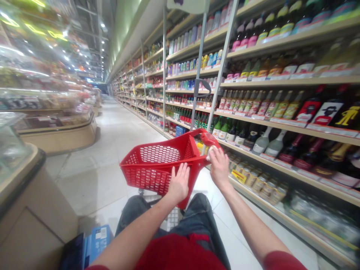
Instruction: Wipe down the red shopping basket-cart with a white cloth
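Observation:
A red plastic shopping cart [191,165] with perforated basket walls stands side-on in front of my knees. My left hand [180,183] lies on the cart's near side wall, fingers stretched out and holding nothing. At the handle end, my right hand [219,165] presses a small crumpled white cloth [210,152] against the red frame, just below the handle [208,139]. The cloth is mostly covered by the fingers, so I cannot tell whether it is fabric or paper. Inside the basket, no goods show.
Tall shelves [281,122] with bottles and cans run along the right. On the left stand a counter [36,202] and blurred display cases [56,135]. A tiled aisle [109,120] leads away between them. Blue boxes [98,240] sit on the floor at lower left.

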`<state>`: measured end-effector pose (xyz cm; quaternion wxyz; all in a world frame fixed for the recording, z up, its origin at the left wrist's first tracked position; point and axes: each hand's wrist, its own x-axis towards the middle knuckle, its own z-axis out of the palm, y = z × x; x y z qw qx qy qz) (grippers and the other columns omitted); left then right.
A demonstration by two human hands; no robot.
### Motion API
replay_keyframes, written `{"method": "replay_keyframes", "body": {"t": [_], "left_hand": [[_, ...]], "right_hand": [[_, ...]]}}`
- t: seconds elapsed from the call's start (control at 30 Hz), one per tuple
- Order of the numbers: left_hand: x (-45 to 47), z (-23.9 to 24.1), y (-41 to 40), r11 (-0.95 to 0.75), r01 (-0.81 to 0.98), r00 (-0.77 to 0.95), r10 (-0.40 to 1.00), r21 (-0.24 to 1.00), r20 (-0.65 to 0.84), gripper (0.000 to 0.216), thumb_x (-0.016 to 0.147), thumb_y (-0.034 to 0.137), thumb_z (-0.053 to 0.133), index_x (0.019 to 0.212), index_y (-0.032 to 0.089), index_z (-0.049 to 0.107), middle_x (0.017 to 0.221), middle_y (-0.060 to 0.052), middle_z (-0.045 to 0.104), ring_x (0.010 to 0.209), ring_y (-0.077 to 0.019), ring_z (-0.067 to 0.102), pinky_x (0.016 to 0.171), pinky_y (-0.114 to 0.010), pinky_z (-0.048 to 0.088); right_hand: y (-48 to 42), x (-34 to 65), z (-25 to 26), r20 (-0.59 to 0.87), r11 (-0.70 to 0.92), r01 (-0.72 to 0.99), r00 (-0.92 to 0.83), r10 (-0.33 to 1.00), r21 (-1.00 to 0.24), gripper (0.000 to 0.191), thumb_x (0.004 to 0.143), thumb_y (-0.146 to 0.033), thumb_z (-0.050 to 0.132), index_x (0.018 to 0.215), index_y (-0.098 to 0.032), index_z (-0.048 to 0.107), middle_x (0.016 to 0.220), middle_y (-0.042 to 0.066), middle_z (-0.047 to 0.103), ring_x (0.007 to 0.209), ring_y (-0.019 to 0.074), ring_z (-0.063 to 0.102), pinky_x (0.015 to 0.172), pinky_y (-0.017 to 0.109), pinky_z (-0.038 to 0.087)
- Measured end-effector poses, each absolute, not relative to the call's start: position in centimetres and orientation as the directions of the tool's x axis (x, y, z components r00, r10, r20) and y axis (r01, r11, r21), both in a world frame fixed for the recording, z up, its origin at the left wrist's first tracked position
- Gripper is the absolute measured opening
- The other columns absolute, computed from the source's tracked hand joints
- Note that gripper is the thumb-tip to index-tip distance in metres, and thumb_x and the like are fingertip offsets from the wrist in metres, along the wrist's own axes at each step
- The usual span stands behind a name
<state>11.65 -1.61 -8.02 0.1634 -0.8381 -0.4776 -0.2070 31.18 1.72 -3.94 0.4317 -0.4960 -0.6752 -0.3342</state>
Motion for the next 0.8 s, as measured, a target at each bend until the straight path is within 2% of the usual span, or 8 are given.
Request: {"method": "replay_keyframes", "body": {"t": [0.2,0.27,0.4,0.5,0.7,0.8], "left_hand": [[11.0,-8.1,-1.4,-0.466,0.879,0.439,0.710,-0.100,0.550,0.058,0.078,0.020,0.038,0.134,0.006,0.034,0.144,-0.015,0.028,0.136,-0.0267,0.019,0.107,-0.055,0.018],[10.7,-8.2,-1.3,-0.450,0.888,0.423,0.715,-0.097,0.556,0.057,0.078,0.019,0.037,0.134,0.006,0.034,0.144,-0.015,0.028,0.136,-0.0267,0.019,0.106,-0.055,0.019],[10.5,-8.0,-1.2,-0.431,0.898,0.407,0.740,-0.086,0.535,0.059,0.078,0.019,0.037,0.135,0.005,0.032,0.145,-0.016,0.024,0.136,-0.0273,0.018,0.106,-0.056,0.018],[10.7,-7.6,-1.2,-0.415,0.908,0.383,0.781,-0.048,0.494,0.063,0.076,0.021,0.039,0.136,0.005,0.028,0.146,-0.015,0.021,0.136,-0.0270,0.016,0.107,-0.055,0.016],[9.6,-7.4,-0.2,-0.257,0.966,0.218,0.874,0.031,0.434,0.068,0.074,0.021,0.040,0.138,0.006,0.024,0.146,-0.016,0.025,0.135,-0.0283,0.019,0.107,-0.055,0.017],[8.3,-7.8,0.4,-0.239,0.971,0.219,0.904,0.010,0.367,0.066,0.075,0.020,0.037,0.139,0.007,0.024,0.146,-0.015,0.024,0.135,-0.0278,0.021,0.106,-0.057,0.014]], "right_hand": [[1.0,27.2,-6.1,0.835,0.450,0.881,-0.354,0.422,0.147,0.042,0.084,-0.006,0.036,0.119,-0.021,0.053,0.127,0.010,0.053,0.130,0.0200,0.031,0.100,0.045,0.029],[1.0,27.4,-5.4,0.848,0.442,0.887,-0.333,0.412,0.133,0.041,0.084,-0.006,0.036,0.118,-0.020,0.054,0.127,0.010,0.053,0.130,0.0199,0.030,0.101,0.045,0.028],[1.5,30.1,-3.4,0.911,0.316,0.949,-0.152,0.383,0.025,0.042,0.082,-0.006,0.037,0.119,-0.020,0.052,0.130,0.011,0.049,0.131,0.0225,0.028,0.101,0.048,0.026],[1.9,30.7,-2.9,0.905,0.264,0.964,-0.090,0.416,-0.025,0.044,0.081,-0.005,0.037,0.120,-0.021,0.052,0.129,0.012,0.050,0.129,0.0240,0.031,0.100,0.050,0.025],[2.3,26.8,-4.5,0.825,0.397,0.917,-0.256,0.503,0.042,0.042,0.081,-0.005,0.037,0.116,-0.021,0.055,0.128,0.011,0.051,0.127,0.0236,0.033,0.100,0.048,0.025],[2.6,27.0,-4.3,0.816,0.407,0.911,-0.280,0.505,0.061,0.043,0.082,-0.004,0.036,0.116,-0.021,0.055,0.129,0.010,0.051,0.127,0.0228,0.033,0.100,0.048,0.025]]}}
